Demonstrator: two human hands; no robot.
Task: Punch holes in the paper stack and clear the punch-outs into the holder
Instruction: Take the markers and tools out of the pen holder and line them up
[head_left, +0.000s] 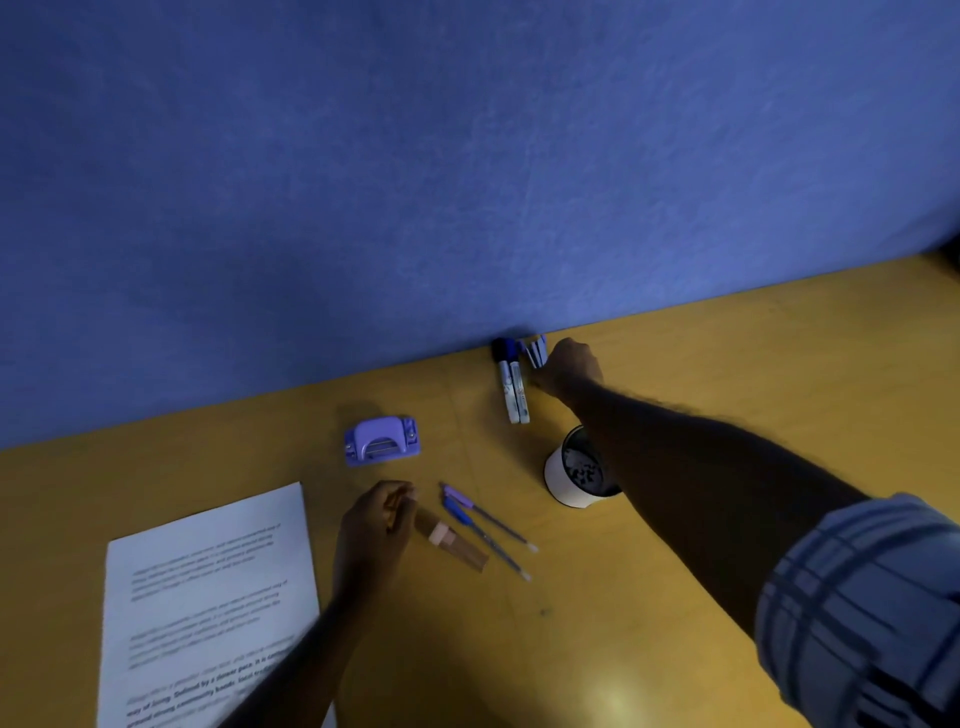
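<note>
While right hand (569, 364) closes on a small blue object (537, 351) and left hand (382, 517) hovers half-curled, empty: bring hole punch (382, 441), just beyond left hand, to paper stack (208, 597).

The worktop (701, 364) is a mustard yellow, set against a textured blue wall panel (415, 182). The hole punch (382, 441) is lilac purple. The paper stack (208, 597) is white with rows of black printed text, the lowest lines in bold. The holder (563, 480) is white outside and dark inside, speckled with pale bits. Two markers (514, 389) have white barrels and dark blue caps. Two pens (485, 525) show purple and blue grips on dark shafts. A ruler (452, 540) looks translucent brown with a pinkish band. The sleeve (872, 608) is blue-grey plaid with darker stripes.
</note>
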